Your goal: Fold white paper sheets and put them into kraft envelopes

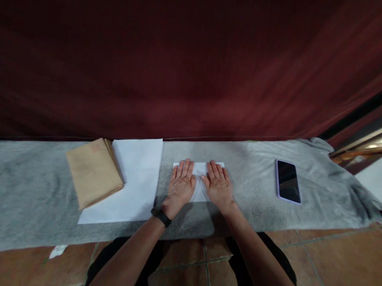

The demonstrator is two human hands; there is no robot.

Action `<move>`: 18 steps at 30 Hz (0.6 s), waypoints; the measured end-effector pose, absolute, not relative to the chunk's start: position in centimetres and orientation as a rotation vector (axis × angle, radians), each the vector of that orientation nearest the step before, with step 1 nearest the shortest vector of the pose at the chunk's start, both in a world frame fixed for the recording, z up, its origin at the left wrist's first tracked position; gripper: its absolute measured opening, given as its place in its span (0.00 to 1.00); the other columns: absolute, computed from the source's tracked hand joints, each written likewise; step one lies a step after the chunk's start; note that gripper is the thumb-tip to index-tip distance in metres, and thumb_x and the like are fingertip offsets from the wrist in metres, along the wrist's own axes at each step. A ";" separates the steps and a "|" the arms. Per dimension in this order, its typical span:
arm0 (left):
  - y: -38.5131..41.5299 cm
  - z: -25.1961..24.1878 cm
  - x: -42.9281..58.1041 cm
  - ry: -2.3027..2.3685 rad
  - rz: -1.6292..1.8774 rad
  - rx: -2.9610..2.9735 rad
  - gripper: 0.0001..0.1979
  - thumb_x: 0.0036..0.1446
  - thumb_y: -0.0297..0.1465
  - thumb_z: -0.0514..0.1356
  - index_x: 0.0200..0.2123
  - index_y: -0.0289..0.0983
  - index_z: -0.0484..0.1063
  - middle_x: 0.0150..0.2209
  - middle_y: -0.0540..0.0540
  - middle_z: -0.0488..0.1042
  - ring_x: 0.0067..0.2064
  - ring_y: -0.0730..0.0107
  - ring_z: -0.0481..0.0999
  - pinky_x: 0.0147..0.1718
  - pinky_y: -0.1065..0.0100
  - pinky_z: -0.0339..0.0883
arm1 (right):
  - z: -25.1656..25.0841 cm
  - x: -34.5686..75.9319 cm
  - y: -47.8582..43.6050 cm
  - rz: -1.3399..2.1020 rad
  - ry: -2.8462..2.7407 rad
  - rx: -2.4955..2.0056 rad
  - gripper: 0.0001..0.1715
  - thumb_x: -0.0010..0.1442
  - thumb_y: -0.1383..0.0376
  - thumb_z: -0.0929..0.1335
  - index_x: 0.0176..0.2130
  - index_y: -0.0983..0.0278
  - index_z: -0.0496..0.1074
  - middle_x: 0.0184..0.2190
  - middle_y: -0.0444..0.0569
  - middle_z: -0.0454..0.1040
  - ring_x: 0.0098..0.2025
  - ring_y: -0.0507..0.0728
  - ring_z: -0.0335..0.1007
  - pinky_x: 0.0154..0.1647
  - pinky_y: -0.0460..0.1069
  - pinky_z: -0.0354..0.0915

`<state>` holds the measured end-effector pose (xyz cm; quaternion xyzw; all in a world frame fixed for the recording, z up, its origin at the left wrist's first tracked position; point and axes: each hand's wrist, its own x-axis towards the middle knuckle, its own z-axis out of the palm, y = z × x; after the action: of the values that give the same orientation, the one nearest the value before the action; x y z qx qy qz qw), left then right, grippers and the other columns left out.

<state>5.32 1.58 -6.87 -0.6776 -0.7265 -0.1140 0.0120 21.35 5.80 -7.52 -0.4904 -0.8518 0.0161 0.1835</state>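
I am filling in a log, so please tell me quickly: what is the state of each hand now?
Left hand: open, palm down on the small white paper.
Right hand: open, palm down on the same paper.

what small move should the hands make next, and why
I'd perhaps slide the right hand outward across the paper to smooth it, while the left hand holds it: both lie palm down on it, and it looks uneven between them.

Perhaps a home: tiled floor (348, 272)
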 end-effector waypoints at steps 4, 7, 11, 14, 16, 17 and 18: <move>1.3 -7.0 4.8 -2.275 -0.353 -2.060 0.30 0.68 0.30 0.46 0.71 0.29 0.54 0.72 0.36 0.54 0.74 0.56 0.50 0.71 0.50 0.48 | -7.6 22.5 5.9 0.013 -2.400 -1.421 0.36 0.75 0.53 0.54 0.70 0.73 0.57 0.69 0.62 0.59 0.71 0.67 0.55 0.70 0.63 0.51; 1.1 -6.9 4.5 -2.313 -0.304 -2.027 0.30 0.68 0.31 0.46 0.71 0.28 0.53 0.73 0.35 0.53 0.74 0.56 0.50 0.71 0.51 0.48 | -7.7 23.4 6.1 -0.020 -2.385 -1.458 0.36 0.75 0.53 0.55 0.70 0.74 0.56 0.69 0.62 0.59 0.71 0.68 0.56 0.70 0.63 0.51; 0.8 -6.6 4.2 -2.362 -0.233 -1.976 0.31 0.68 0.32 0.45 0.71 0.26 0.54 0.73 0.34 0.52 0.74 0.56 0.49 0.71 0.53 0.46 | -7.7 24.8 6.3 -0.030 -2.379 -1.520 0.36 0.74 0.53 0.55 0.70 0.74 0.57 0.70 0.62 0.58 0.70 0.69 0.56 0.70 0.64 0.51; 0.6 -6.4 4.0 -2.399 -0.229 -1.944 0.31 0.68 0.32 0.46 0.71 0.24 0.54 0.72 0.33 0.53 0.74 0.56 0.50 0.71 0.53 0.46 | -7.4 25.9 6.5 -0.015 -2.387 -1.572 0.36 0.74 0.54 0.56 0.70 0.75 0.57 0.70 0.62 0.58 0.70 0.70 0.56 0.71 0.64 0.50; 0.5 -6.2 3.8 -2.422 -0.250 -1.929 0.31 0.68 0.32 0.46 0.70 0.23 0.55 0.72 0.32 0.54 0.74 0.54 0.52 0.71 0.52 0.47 | -7.0 26.4 6.6 -0.012 -2.369 -1.603 0.36 0.74 0.54 0.56 0.70 0.75 0.57 0.70 0.63 0.57 0.71 0.70 0.55 0.71 0.65 0.49; 0.4 -6.0 3.7 -2.434 -0.272 -1.916 0.30 0.68 0.31 0.46 0.69 0.22 0.56 0.71 0.31 0.55 0.73 0.53 0.53 0.71 0.51 0.47 | -6.7 26.4 6.6 -0.010 -2.355 -1.609 0.36 0.74 0.54 0.56 0.70 0.75 0.57 0.70 0.63 0.57 0.71 0.70 0.54 0.71 0.65 0.49; 0.4 -5.8 3.7 -2.437 -0.305 -1.909 0.30 0.68 0.31 0.45 0.69 0.22 0.57 0.71 0.31 0.56 0.73 0.53 0.53 0.71 0.50 0.48 | -6.3 26.2 6.5 -0.005 -2.349 -1.598 0.36 0.74 0.54 0.56 0.70 0.75 0.57 0.70 0.63 0.57 0.72 0.70 0.53 0.72 0.65 0.49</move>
<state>3.68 0.43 -5.77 -0.6136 -0.7834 -0.0979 0.0154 26.23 6.50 -6.34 -0.5561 -0.8175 -0.0019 0.1500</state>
